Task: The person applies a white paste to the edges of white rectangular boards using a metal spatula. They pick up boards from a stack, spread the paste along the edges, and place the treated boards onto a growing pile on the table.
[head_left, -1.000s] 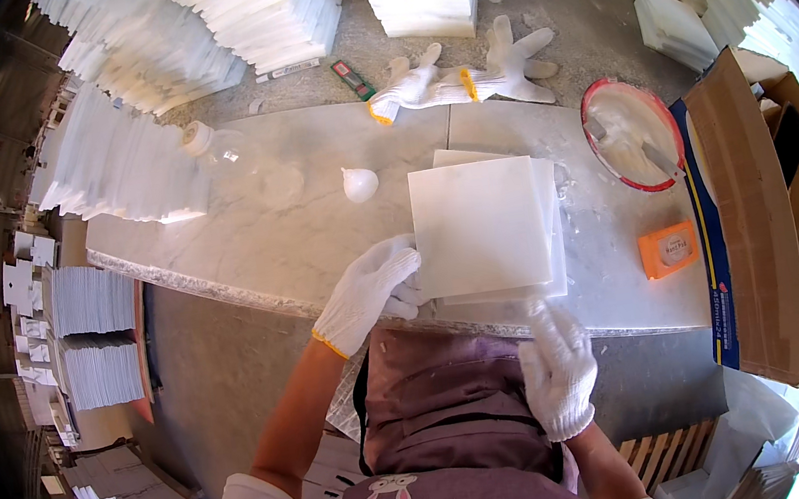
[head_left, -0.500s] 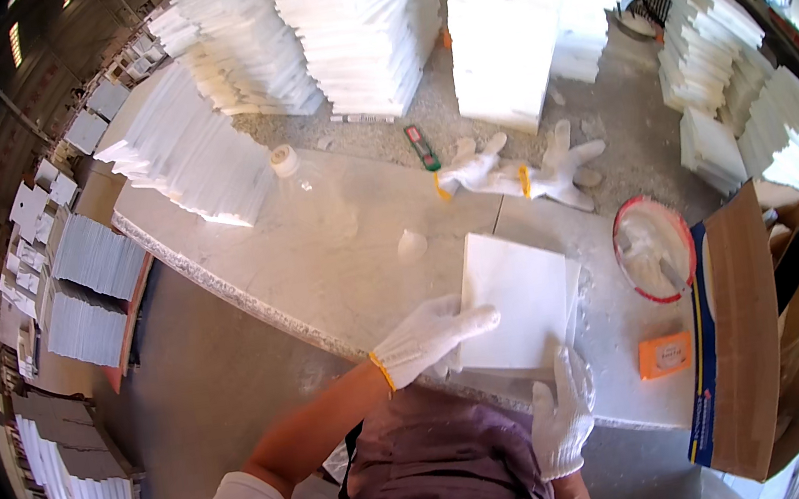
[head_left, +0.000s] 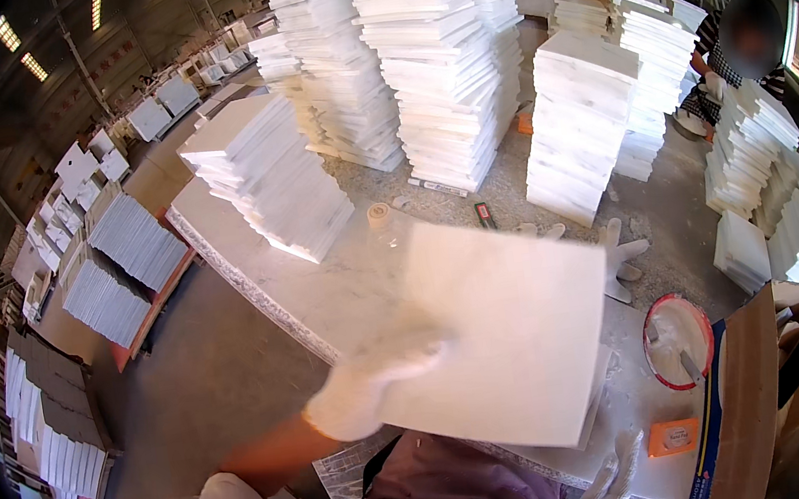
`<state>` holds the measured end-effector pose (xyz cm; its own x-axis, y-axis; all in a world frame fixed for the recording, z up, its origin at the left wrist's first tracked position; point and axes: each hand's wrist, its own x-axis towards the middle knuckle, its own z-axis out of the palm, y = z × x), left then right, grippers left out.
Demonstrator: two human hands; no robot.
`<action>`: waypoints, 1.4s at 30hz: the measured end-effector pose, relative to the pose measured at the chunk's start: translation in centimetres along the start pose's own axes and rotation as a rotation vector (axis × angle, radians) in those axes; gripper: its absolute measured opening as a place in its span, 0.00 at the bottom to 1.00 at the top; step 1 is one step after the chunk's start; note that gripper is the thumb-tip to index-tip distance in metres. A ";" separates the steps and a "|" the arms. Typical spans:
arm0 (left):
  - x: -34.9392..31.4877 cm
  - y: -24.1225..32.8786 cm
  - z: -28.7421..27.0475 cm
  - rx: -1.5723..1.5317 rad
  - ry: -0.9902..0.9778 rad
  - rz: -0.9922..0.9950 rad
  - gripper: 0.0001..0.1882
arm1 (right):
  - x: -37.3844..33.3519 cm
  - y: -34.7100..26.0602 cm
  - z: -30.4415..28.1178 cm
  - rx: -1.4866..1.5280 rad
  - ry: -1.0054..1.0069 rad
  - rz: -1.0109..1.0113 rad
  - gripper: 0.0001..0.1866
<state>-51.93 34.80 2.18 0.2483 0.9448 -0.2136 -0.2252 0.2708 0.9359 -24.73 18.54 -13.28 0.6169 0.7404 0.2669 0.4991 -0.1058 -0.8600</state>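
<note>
My left hand [head_left: 371,379], in a white knit glove, is closed on the left edge of a square white stone tile [head_left: 511,326], thumb on its upper face. The tile is raised toward me, slightly blurred, and covers much of the bench. Past its lower right side shows the edge of another pale slab [head_left: 595,395]. My right hand [head_left: 610,480], also gloved, is apart from the tile by the near bench edge. Its fingers are stretched out with nothing in them, close to an orange box [head_left: 673,436].
Tall stacks of white tiles [head_left: 437,73] stand along the far side. A red-rimmed bowl with white paste [head_left: 676,334] and a cardboard carton [head_left: 743,406] are at right. Loose gloves [head_left: 625,255], a bottle [head_left: 381,224] and a green-red tool [head_left: 485,216] lie beyond. Another person [head_left: 747,52] is far right.
The tile has come up off the bench in my left hand. My right hand has left the tile and moved down and right. The view has tilted up, showing more of the hall.
</note>
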 end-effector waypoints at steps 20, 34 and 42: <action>14.9 22.2 -26.2 -0.170 0.747 0.491 0.20 | 4.0 1.0 2.9 -0.328 0.110 -0.320 0.20; 13.2 26.7 -35.3 0.801 0.808 0.008 0.30 | 3.4 4.9 2.9 -0.342 0.057 -0.186 0.23; 15.9 27.3 -36.2 1.207 0.857 -0.098 0.38 | 3.1 4.6 2.2 -0.366 0.038 -0.185 0.22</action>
<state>-88.25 63.88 14.23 -0.4986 0.8666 0.0173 0.7654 0.4308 0.4780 -21.89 21.81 -17.38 0.5149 0.7448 0.4244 0.7830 -0.2072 -0.5865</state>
